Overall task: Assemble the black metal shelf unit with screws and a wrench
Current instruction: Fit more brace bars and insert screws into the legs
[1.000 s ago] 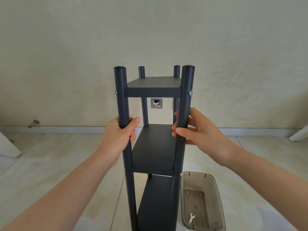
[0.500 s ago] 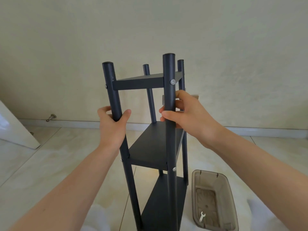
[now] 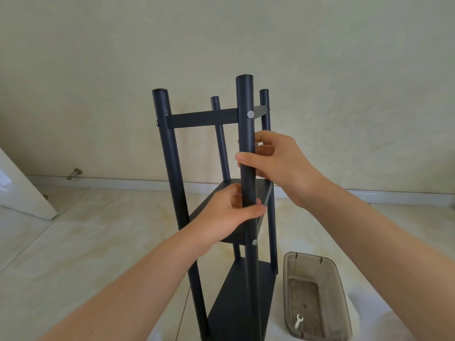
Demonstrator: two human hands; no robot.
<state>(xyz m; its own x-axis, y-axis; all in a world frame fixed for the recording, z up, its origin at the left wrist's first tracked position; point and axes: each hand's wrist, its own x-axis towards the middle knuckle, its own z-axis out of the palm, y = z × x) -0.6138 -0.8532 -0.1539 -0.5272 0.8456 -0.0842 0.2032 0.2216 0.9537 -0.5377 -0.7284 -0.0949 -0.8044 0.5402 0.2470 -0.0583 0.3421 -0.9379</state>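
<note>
Left hand (image 3: 229, 217) and right hand (image 3: 280, 163) gripping shelf unit (image 3: 202, 118) front post, wrench (image 3: 298, 321) (white) in bin (image 3: 307, 264) alongside

Of the person, only 2 forearms and 2 hands are shown, all of them bare. The slender left forearm (image 3: 138, 286) is seen uncovered from the lower edge of the view up to the wrist, and the slender right forearm (image 3: 369, 242) is seen uncovered from the right edge. The left hand (image 3: 221, 220) and the right hand (image 3: 283, 163) are marked by slim fingers and smooth knuckles. The nails are too blurred to be described.
</note>
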